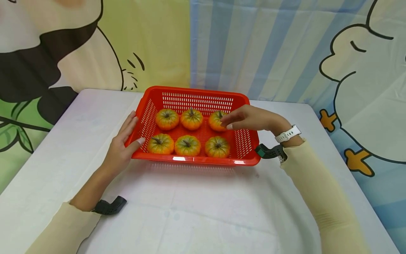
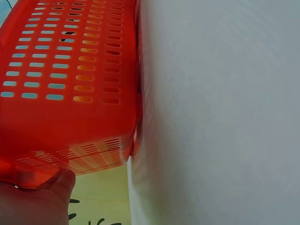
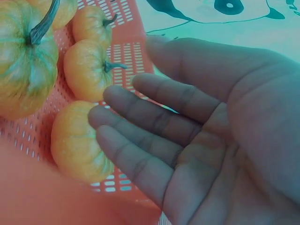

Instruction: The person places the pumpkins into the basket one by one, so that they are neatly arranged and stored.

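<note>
A red plastic basket [image 1: 190, 161] with slotted walls stands on the table and holds several small orange-and-green pumpkins in two rows. My left hand [image 1: 122, 144] grips its left rim near the front corner, fingers along the outside and thumb over the edge. In the left wrist view part of that hand [image 2: 40, 201] lies against the outer wall. Over the basket's right side is my right hand [image 1: 250, 118], beside the back-right pumpkin [image 1: 215, 121]. The right wrist view shows its fingers [image 3: 154, 122] extended and slightly bent, with nothing in the palm; fingertips overlap a pumpkin [image 3: 79, 140].
A white cloth covers the table [image 1: 177, 211] around the basket. Behind it hangs a printed curtain [image 1: 253, 46] with cartoon animals and stripes. Black devices are strapped to both wrists, and a white watch band [image 1: 288, 133] is on the right one.
</note>
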`<action>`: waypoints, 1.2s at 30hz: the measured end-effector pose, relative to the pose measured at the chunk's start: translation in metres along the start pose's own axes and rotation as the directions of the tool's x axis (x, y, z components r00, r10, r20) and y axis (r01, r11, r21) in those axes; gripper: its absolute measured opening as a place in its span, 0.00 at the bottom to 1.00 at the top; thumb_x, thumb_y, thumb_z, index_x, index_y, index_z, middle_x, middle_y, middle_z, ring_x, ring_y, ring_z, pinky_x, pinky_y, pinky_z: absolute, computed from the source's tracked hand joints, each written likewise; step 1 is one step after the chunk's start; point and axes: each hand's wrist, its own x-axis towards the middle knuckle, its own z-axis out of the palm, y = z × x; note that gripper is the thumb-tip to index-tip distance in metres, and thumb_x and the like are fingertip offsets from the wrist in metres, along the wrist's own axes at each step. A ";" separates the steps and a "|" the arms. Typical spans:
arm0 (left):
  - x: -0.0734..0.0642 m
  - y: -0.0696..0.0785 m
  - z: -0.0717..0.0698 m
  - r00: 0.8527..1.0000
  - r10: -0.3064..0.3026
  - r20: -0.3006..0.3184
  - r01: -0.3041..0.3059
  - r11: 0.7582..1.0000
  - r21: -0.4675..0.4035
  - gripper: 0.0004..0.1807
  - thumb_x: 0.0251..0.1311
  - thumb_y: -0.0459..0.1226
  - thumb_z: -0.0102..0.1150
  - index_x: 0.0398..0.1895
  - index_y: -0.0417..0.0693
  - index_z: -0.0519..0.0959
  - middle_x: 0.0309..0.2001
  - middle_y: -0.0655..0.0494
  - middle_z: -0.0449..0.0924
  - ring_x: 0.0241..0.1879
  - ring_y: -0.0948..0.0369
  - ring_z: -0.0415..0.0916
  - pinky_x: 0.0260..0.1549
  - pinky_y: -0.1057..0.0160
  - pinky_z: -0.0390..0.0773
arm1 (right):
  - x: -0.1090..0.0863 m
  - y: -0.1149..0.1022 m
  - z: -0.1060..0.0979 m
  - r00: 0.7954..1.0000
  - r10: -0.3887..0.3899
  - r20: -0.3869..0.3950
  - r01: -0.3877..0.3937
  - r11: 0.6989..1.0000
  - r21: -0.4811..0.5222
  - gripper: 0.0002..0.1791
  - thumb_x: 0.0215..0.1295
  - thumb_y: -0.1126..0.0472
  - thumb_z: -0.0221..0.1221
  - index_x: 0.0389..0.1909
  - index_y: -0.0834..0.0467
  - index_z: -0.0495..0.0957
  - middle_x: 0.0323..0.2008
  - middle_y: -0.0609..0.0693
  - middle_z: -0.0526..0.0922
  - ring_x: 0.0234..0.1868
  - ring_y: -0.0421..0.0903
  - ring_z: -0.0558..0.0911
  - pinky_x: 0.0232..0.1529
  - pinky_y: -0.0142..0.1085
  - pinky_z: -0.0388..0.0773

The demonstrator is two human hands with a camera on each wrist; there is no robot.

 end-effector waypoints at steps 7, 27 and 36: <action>0.000 0.001 0.001 1.000 0.004 0.001 -0.004 1.000 -0.004 0.37 0.66 0.33 0.54 0.76 0.47 0.52 0.77 0.60 0.44 0.74 0.61 0.42 0.56 0.73 0.67 | -0.021 0.008 0.001 0.993 0.013 -0.119 -0.003 0.997 0.081 0.24 0.71 0.50 0.56 0.63 0.55 0.76 0.55 0.50 0.81 0.57 0.49 0.77 0.58 0.48 0.74; 0.013 0.006 -0.030 0.987 -0.063 0.149 0.062 0.998 0.010 0.32 0.77 0.44 0.36 0.79 0.61 0.41 0.78 0.55 0.39 0.73 0.47 0.46 0.67 0.57 0.59 | -0.054 0.041 -0.005 0.795 0.081 -0.601 -0.119 0.993 -0.024 0.24 0.74 0.49 0.50 0.62 0.60 0.75 0.62 0.57 0.74 0.60 0.58 0.73 0.55 0.58 0.73; 0.088 0.025 -0.094 0.971 -0.005 0.241 -0.147 0.781 0.607 0.33 0.77 0.47 0.28 0.75 0.34 0.48 0.76 0.39 0.30 0.74 0.45 0.25 0.68 0.41 0.31 | -0.057 0.053 -0.041 0.735 -0.049 -0.676 -0.350 0.827 -0.440 0.24 0.73 0.56 0.50 0.63 0.66 0.71 0.66 0.69 0.64 0.69 0.67 0.58 0.64 0.63 0.58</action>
